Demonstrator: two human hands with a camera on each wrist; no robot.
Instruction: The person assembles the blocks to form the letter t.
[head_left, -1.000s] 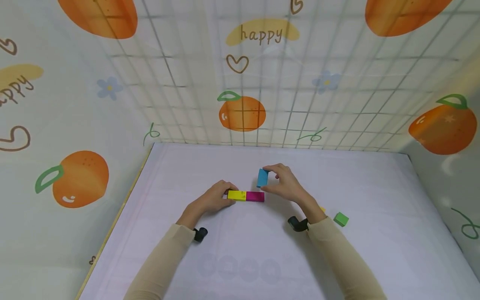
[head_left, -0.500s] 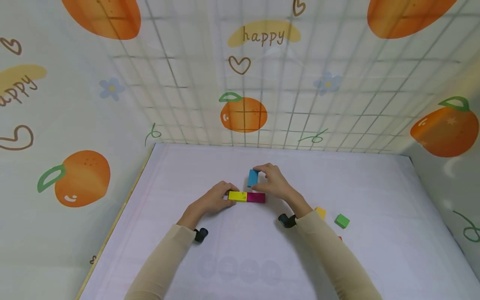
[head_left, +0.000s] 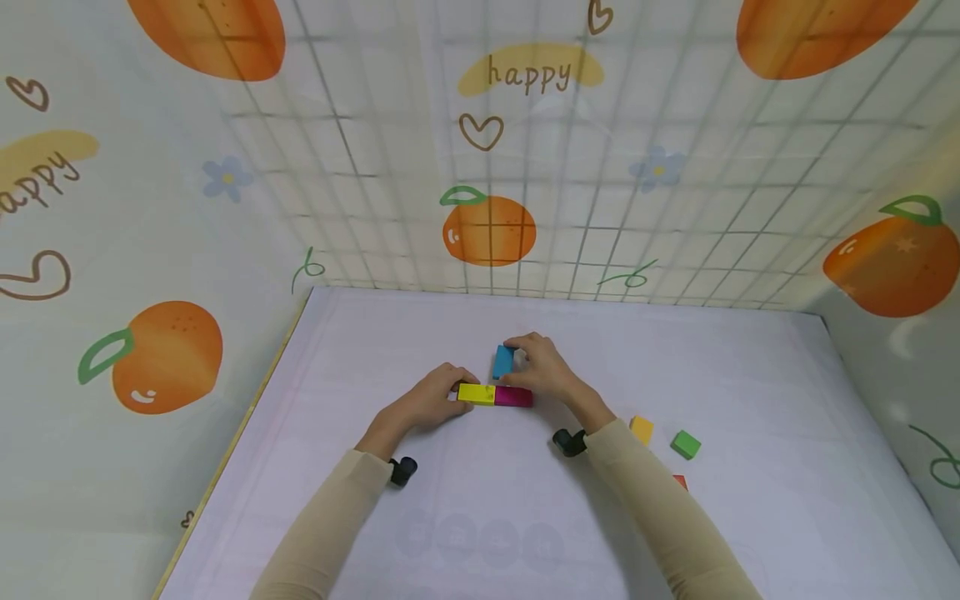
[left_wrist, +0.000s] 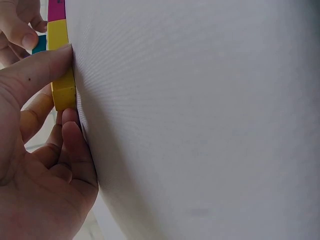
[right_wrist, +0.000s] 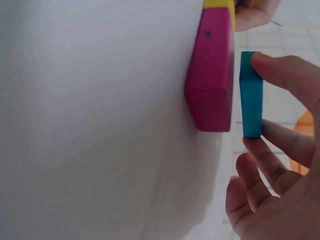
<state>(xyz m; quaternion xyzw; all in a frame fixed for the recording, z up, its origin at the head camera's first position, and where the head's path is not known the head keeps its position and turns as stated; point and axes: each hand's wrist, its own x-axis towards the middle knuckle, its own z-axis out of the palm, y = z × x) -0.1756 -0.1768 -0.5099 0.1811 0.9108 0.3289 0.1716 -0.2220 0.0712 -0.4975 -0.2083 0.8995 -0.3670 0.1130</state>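
Note:
A yellow block (head_left: 476,394) and a magenta block (head_left: 514,397) lie end to end on the white table. My left hand (head_left: 430,397) pinches the yellow block at its left end, thumb on the near side and fingers behind. In my right hand (head_left: 550,368) a flat blue block (head_left: 503,362) is pinched between thumb and fingertips, just above and behind the joint of the two blocks. The right wrist view shows the blue block (right_wrist: 251,95) held over the magenta block (right_wrist: 212,70) with a gap between them.
To the right lie an orange-yellow block (head_left: 641,429), a green block (head_left: 686,444) and a red block (head_left: 680,482), partly covered by the right sleeve. A printed cloth (head_left: 360,217) with oranges hangs behind the table (head_left: 765,400).
My right hand has carried the blue block left and then slightly down toward the row. The left hand keeps its grip on the yellow block. The orange-yellow and red blocks have come into view.

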